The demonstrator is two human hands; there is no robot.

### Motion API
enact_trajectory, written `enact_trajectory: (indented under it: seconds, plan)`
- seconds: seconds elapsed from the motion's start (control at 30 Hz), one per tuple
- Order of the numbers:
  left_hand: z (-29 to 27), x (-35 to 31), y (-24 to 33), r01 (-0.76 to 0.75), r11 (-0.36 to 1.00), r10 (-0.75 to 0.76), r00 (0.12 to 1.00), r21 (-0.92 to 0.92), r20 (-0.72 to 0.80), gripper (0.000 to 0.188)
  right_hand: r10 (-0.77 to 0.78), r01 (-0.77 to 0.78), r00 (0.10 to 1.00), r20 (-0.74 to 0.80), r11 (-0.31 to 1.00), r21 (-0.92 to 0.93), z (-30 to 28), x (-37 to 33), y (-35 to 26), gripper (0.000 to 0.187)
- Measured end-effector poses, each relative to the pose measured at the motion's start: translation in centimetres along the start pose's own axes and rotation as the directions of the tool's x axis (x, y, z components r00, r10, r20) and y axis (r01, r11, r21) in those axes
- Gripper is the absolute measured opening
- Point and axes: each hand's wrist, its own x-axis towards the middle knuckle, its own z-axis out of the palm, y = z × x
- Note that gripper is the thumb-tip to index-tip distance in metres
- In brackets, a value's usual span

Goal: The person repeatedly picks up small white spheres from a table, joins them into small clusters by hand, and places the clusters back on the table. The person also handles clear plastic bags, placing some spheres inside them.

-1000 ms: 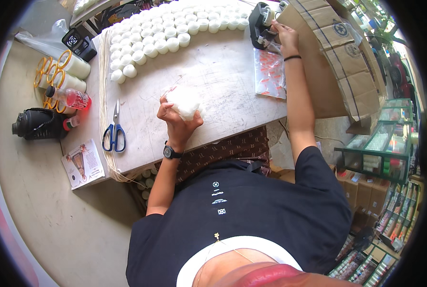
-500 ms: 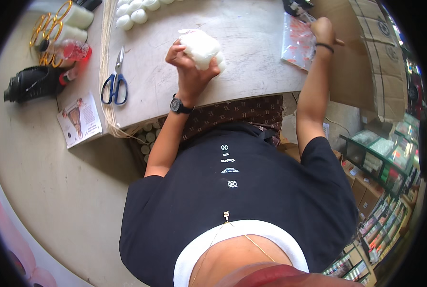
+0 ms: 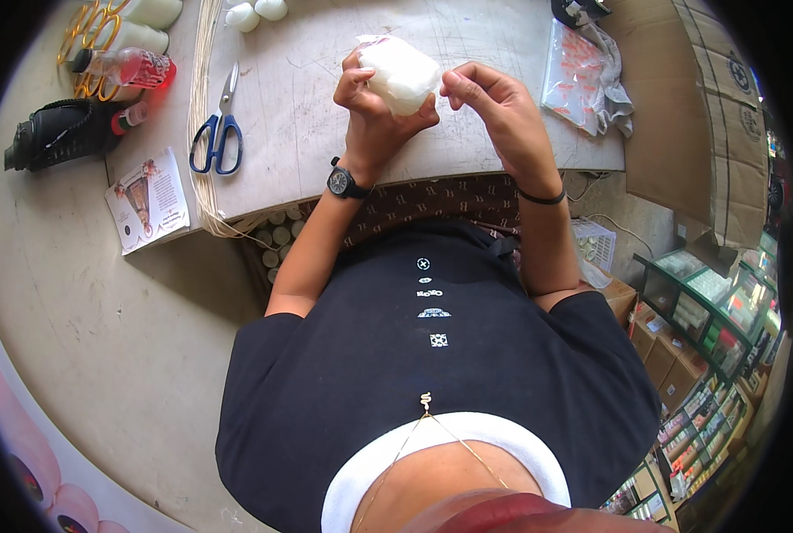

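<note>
My left hand [image 3: 376, 123] is wrapped round a white, rounded bundle [image 3: 402, 75], apparently in clear film, and holds it above the worktable [image 3: 298, 133]. The thumb presses its lower right side while the fingers curl round the left. Close to the bundle's right edge, my right hand [image 3: 506, 117] is closed in a pinch. Whatever lies between its thumb and forefinger is too small to make out. Two small white round pieces [image 3: 243, 18] show at the table's far side.
Blue-handled scissors [image 3: 217, 142] and a hank of pale cord [image 3: 201, 107] lie left of my hands. Further left are a red drink bottle [image 3: 139, 68], a black flask [image 3: 54, 133] and a printed card [image 3: 147, 202]. A plastic packet [image 3: 567, 75] and a cardboard box [image 3: 663, 107] are right.
My right hand has come from the plastic packet at the right to the bundle's edge. My left hand has shifted slightly right and away with the bundle. Fewer white round pieces are in view.
</note>
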Motion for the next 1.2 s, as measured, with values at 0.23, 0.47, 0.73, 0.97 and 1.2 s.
enact_trajectory:
  seconds: [0.23,0.47,0.73,0.97,1.2]
  plan:
    - [0.5,0.0,-0.3,-0.042,0.999,0.042,0.999,0.013,-0.022,0.093,0.092,-0.098,0.994,-0.064,0.991,-0.096,0.6,-0.1,0.2,0.033]
    - [0.5,0.0,-0.3,-0.138,0.986,0.139,0.99,0.089,-0.002,0.096,0.236,-0.236,0.972,0.021,0.972,-0.019,-0.5,0.6,1.5,0.043]
    - [0.4,0.1,-0.3,-0.122,0.989,0.122,0.992,0.086,-0.002,0.096,0.215,-0.214,0.95,0.225,0.976,-0.029,-1.8,1.1,2.4,0.04]
    - [0.1,0.0,-0.7,-0.138,0.986,0.135,0.99,0.09,0.041,0.098,0.168,-0.18,0.913,0.372,0.984,-0.003,-3.0,1.5,2.0,0.038]
    - [0.0,-0.2,-0.7,-0.073,0.997,0.073,0.997,-0.006,0.037,0.1,0.248,-0.214,0.906,0.343,0.968,-0.134,-3.2,1.8,2.4,0.037]
